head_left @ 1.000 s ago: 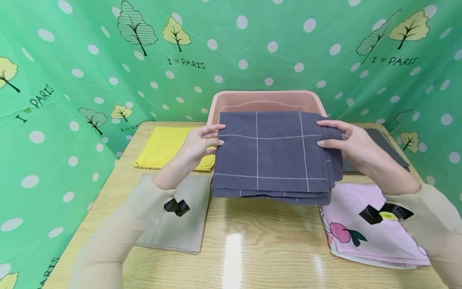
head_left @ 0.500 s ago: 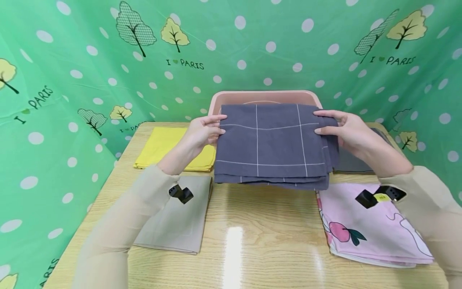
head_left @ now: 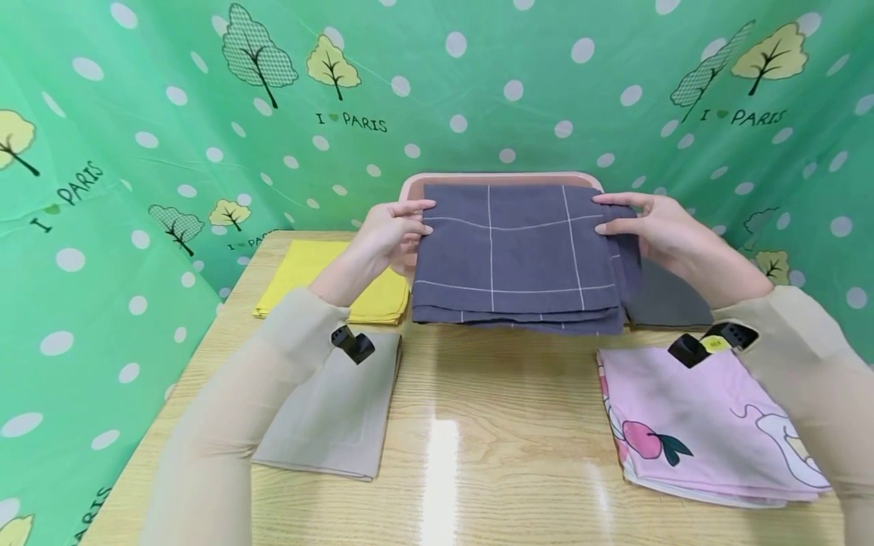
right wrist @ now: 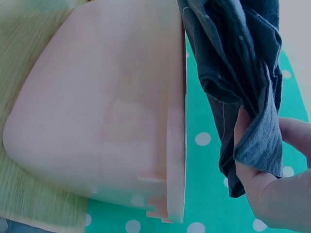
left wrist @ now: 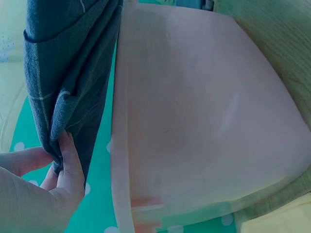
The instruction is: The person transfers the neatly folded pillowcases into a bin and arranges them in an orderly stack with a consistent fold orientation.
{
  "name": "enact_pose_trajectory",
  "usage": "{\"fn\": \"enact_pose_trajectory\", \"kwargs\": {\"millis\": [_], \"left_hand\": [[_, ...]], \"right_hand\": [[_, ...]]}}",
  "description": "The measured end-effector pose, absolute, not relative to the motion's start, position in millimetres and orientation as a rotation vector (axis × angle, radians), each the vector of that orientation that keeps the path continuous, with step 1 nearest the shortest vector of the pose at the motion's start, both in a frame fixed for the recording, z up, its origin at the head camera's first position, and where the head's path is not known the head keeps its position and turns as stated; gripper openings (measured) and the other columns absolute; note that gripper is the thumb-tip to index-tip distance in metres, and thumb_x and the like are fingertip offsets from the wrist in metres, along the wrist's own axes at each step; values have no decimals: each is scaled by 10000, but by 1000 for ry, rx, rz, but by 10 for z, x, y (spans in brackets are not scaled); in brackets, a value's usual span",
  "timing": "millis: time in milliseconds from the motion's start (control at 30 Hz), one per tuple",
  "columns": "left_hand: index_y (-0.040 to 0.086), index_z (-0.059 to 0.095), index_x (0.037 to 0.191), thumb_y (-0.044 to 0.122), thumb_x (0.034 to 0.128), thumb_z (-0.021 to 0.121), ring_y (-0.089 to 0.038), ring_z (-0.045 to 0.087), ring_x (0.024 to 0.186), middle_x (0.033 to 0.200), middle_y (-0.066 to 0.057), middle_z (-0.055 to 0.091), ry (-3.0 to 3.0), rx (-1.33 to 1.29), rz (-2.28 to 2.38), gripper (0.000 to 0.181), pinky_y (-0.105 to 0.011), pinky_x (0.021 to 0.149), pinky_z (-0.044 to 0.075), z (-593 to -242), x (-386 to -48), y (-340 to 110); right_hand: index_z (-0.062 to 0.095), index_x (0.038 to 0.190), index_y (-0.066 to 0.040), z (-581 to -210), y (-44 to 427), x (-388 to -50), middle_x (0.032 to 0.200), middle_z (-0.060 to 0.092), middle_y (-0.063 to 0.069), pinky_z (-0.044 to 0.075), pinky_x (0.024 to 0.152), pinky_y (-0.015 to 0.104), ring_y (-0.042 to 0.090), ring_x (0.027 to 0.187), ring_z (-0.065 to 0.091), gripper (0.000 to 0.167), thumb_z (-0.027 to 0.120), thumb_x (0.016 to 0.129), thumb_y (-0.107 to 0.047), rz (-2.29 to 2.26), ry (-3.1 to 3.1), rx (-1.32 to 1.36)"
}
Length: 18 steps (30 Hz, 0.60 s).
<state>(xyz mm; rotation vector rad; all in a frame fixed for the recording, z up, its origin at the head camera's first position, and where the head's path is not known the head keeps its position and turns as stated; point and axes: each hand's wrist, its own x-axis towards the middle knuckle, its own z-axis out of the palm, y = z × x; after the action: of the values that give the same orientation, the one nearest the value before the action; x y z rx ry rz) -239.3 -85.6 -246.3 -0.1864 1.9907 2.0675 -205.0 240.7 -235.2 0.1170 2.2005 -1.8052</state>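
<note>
A folded dark grey-blue cloth with white grid lines (head_left: 526, 250) hangs level between both hands, above the pink plastic bin (head_left: 505, 179). My left hand (head_left: 385, 235) pinches its left edge, thumb on top and fingers beneath. The right hand (head_left: 658, 224) pinches the right edge, where loose layers stick out. In the left wrist view the cloth's folded layers (left wrist: 68, 87) are bunched between thumb and fingers, apart from the bin's side (left wrist: 209, 107). The right wrist view shows the cloth (right wrist: 243, 73) beside the bin's rim (right wrist: 176, 145). Most of the bin's opening is hidden by the cloth.
On the wooden table (head_left: 492, 425) lie a folded yellow cloth (head_left: 314, 265) at back left and a beige cloth (head_left: 341, 417) in front of it. At right are a dark grey cloth (head_left: 669, 296) and a pink cloth with a fruit print (head_left: 683, 409). Green polka-dot fabric (head_left: 478, 83) stands behind.
Both hands have moved the checked cloth up in the view and away from me, so it now covers more of the bin. The grips on its edges look the same.
</note>
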Motion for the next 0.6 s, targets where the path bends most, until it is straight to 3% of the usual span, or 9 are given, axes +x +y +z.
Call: {"fn": "enact_pose_trajectory", "kwargs": {"millis": [300, 600], "left_hand": [[120, 597, 1164, -133, 761, 553, -88, 499, 553, 1147, -74, 551, 2036, -235, 2037, 478, -174, 525, 446, -2385, -2549, -794], [155, 615, 1144, -108, 764, 566, -81, 449, 496, 1266, 108, 487, 2104, -259, 1975, 465, -172, 514, 435, -2316, -2666, -803]], "right_hand": [[393, 1325, -167, -2263, 2429, -2186, 868, 619, -127, 513, 645, 259, 82, 741, 628, 688, 728, 725, -140, -1817, 2159, 171], [376, 1350, -167, -2172, 2399, -2334, 853, 636, -82, 520, 644, 280, 127, 727, 637, 742, 732, 707, -69, -1898, 2035, 195]]}}
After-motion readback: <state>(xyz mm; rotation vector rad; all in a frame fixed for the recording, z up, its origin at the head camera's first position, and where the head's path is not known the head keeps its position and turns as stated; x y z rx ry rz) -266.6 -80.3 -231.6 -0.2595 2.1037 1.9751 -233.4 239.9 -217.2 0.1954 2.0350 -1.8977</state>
